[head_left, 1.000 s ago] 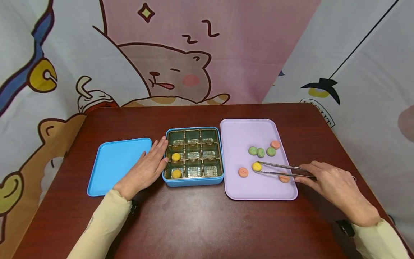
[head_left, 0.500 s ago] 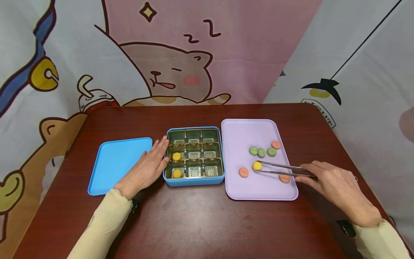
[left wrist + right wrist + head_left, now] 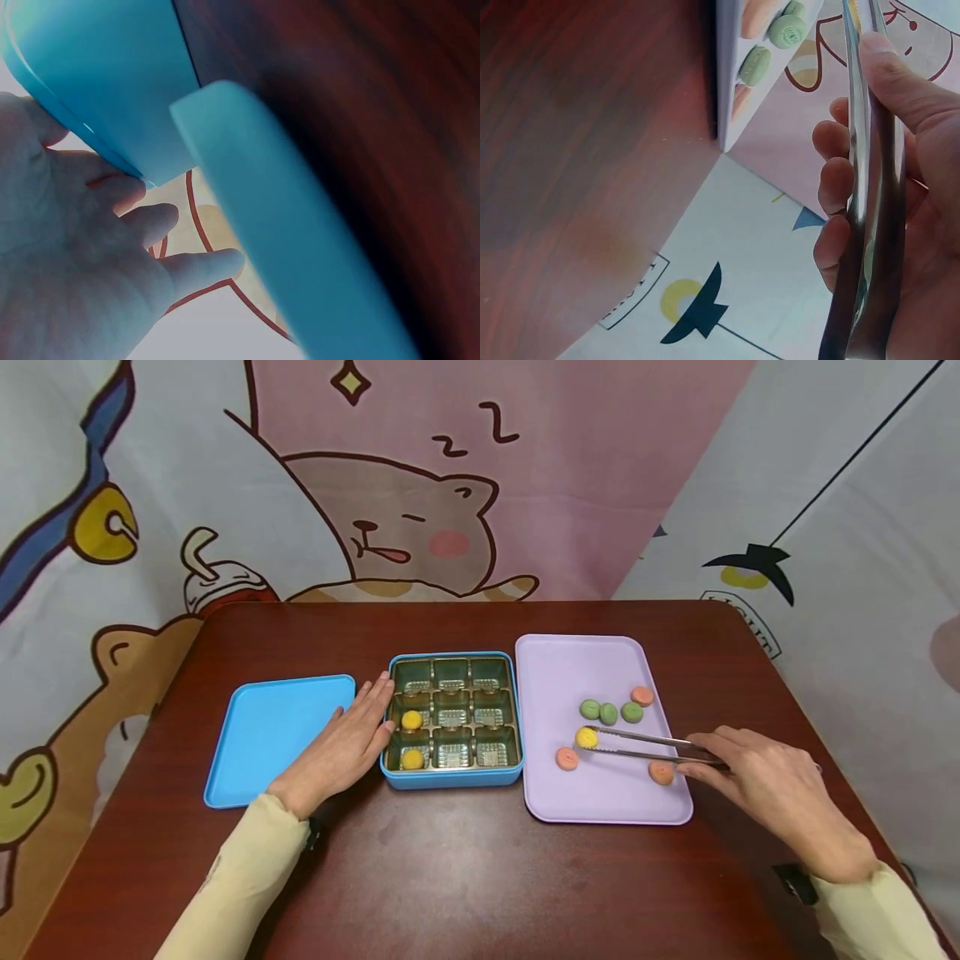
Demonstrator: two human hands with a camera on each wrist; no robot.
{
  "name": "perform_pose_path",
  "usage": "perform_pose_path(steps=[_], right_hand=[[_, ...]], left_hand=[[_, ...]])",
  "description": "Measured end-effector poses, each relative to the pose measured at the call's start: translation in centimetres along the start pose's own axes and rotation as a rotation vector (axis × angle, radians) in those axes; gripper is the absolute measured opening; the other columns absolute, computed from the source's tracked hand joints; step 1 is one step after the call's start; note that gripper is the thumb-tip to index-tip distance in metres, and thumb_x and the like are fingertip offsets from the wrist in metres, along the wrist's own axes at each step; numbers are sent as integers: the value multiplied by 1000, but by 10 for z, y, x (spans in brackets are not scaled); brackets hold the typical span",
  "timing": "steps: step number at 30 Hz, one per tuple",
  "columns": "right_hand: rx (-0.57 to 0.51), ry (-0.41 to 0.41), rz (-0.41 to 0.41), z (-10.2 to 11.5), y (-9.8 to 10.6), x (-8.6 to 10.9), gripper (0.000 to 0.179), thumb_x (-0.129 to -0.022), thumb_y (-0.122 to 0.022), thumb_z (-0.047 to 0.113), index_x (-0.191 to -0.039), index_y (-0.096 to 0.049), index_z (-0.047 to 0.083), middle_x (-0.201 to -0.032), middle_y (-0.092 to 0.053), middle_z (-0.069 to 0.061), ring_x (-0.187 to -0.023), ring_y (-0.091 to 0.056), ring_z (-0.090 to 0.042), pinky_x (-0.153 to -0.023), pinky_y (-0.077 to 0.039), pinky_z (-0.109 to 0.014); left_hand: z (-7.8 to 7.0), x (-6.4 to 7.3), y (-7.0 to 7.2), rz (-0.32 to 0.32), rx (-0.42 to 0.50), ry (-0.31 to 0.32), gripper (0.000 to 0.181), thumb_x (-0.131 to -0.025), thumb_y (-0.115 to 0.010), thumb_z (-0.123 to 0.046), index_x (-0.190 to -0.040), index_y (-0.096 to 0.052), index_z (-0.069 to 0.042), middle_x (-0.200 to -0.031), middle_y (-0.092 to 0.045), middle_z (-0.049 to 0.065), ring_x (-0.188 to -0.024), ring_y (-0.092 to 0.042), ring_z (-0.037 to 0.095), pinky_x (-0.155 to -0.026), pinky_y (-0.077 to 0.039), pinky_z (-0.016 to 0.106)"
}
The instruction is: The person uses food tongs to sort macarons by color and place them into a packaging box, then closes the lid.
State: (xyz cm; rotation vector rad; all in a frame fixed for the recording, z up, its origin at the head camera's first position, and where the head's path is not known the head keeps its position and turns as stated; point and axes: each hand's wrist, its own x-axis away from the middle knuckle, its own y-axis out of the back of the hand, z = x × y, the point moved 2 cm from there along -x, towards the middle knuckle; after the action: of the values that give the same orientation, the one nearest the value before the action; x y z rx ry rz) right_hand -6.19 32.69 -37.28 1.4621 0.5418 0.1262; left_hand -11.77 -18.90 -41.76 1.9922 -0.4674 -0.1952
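Observation:
My right hand holds a pair of metal tongs, thumb on one arm and fingers curled round the other. Between the tong tips is a small round yellow pastry, over the lilac tray. Straight fingers of my left hand rest against the left side of a blue box. Its gold insert has a grid of several compartments. One yellow pastry sits in the left compartment of the middle row, another in the left compartment of the front row.
Three green pastries and three orange ones lie spread on the tray. A blue lid lies left of the box, partly under my left hand in the head view. Behind the brown table hangs a cartoon-printed cloth.
The tongs and the yellow pastry between their tips have shifted slightly left and away from me over the tray. My left hand stays against the box.

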Motion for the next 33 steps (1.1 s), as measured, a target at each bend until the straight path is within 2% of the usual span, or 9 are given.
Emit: perform_pose_path(steps=[2,3,8,10,14,19,25,30,33], right_hand=[[-4,11,-13,2,1,-2,83,-90,-39,81,-104,-79,10,-82,-68,-1,-58,-53,-11,-40,-33,-24],[-5,16,-18,3,1,-4,85,-90,-34,82,-104,-79,10,-82,-68,-1,-58,-53,-11,-40,-33,-24],[-26,34,-34,7,3,-10,58,-85,-73,65,-106,-79,11,-84,-70,0,-61,-57,-13,-40,-34,-24],[-34,41,-41,9,4,-12,59,-86,-71,66,-107,-78,11,-85,-70,0,-62,-57,-13,-41,-34,-24],[-41,65,-62,13,5,-17,70,-92,-52,75,-106,-78,12,-83,-68,3,-61,-54,-11,-41,-33,-25],[-30,81,-65,19,7,-25,46,-83,-83,50,-107,-78,11,-82,-66,3,-62,-52,-8,-41,-34,-24],[-40,87,-77,27,7,-34,47,-81,-85,50,-105,-79,10,-80,-66,3,-62,-50,-7,-42,-37,-23],[-32,99,-92,33,7,-41,43,-72,-94,35,-104,-79,11,-78,-63,5,-62,-48,-7,-43,-35,-23],[-40,104,-98,36,7,-46,47,-83,-82,53,-105,-79,12,-74,-59,7,-61,-44,-7,-43,-33,-23]], left_hand=[[0,0,0,-4,-3,-1,66,-113,-40,-35,-167,-12,-10,-174,-2,5,-159,-8,35,-119,-16,71],[0,0,0,-5,-4,-2,66,-113,-40,-35,-167,-12,-10,-174,-3,5,-159,-8,35,-119,-16,70],[0,0,0,-12,-6,-7,65,-113,-39,-35,-167,-12,-10,-174,-3,5,-159,-9,35,-118,-17,70],[0,0,0,-13,-5,-7,65,-114,-39,-35,-167,-12,-9,-174,-4,6,-159,-9,36,-118,-17,71],[0,1,1,-8,-4,-2,65,-114,-39,-35,-167,-11,-10,-174,-4,5,-159,-9,36,-118,-16,71],[-1,0,1,7,-3,10,66,-114,-38,-36,-168,-10,-11,-174,-2,3,-159,-7,33,-119,-15,70],[-1,-1,1,8,-5,16,67,-113,-38,-37,-168,-9,-12,-174,-2,3,-159,-7,33,-120,-15,69],[-1,0,1,5,-4,14,66,-114,-38,-36,-168,-10,-11,-174,-4,5,-159,-7,34,-119,-15,70],[-2,0,1,2,-1,17,66,-114,-38,-36,-167,-11,-10,-174,-4,4,-159,-8,34,-119,-15,70]])
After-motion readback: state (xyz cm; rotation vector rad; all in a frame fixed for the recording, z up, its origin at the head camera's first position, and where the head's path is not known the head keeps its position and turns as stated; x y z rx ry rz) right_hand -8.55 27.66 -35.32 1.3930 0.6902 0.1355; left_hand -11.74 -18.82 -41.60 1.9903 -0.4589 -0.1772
